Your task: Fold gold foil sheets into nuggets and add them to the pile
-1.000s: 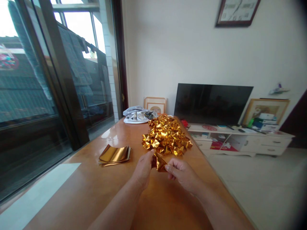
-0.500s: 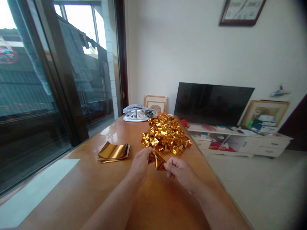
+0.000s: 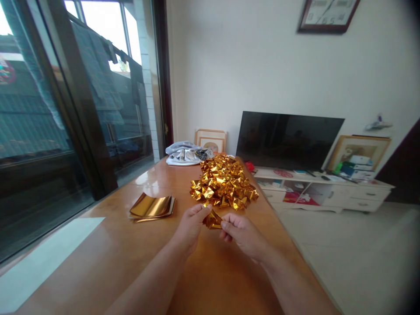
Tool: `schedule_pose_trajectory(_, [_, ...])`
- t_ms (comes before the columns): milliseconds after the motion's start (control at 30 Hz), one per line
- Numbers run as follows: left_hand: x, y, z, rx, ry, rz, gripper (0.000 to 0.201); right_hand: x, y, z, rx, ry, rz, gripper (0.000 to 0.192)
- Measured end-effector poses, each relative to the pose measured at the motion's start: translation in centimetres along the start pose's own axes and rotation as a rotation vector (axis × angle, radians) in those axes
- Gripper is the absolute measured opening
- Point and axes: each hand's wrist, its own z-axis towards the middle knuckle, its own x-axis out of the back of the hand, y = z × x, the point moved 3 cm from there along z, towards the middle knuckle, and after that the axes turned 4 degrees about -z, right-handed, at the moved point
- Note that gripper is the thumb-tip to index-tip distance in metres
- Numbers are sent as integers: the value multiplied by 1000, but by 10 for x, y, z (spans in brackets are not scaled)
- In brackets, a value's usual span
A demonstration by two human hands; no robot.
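A small folded piece of gold foil paper (image 3: 212,220) is pinched between both hands above the wooden table (image 3: 131,258). My left hand (image 3: 190,227) grips its left side and my right hand (image 3: 241,234) grips its right side with the fingertips. Just beyond them lies a heap of folded gold foil pieces (image 3: 223,183). A stack of flat gold foil sheets (image 3: 151,207) rests on the table to the left of my hands.
A crumpled grey-white cloth (image 3: 185,155) lies at the table's far end beside a framed picture (image 3: 210,141). A glass sliding door (image 3: 49,113) runs along the left. A television (image 3: 288,140) on a white cabinet (image 3: 328,192) stands to the right.
Both hands have drawn closer together and the foil piece between them looks more compact. The view has shifted slightly.
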Motion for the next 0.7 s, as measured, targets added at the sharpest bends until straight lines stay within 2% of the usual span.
schedule_pose_trajectory(233, [6,-2,3,5,34,-3,34,3,-4,-2,-35,-97,97,27])
schedule_pose_trajectory(300, [8,-2,5,10,42,-9,34,4,-1,-2,-75,-66,86,26])
schedule_pose_trajectory(500, [19,7,11,-39,185,19,42,14,11,3,-159,86,28,25])
schedule_pose_trajectory(700, [19,6,11,-45,147,63,41,23,7,4,-127,262,71,28])
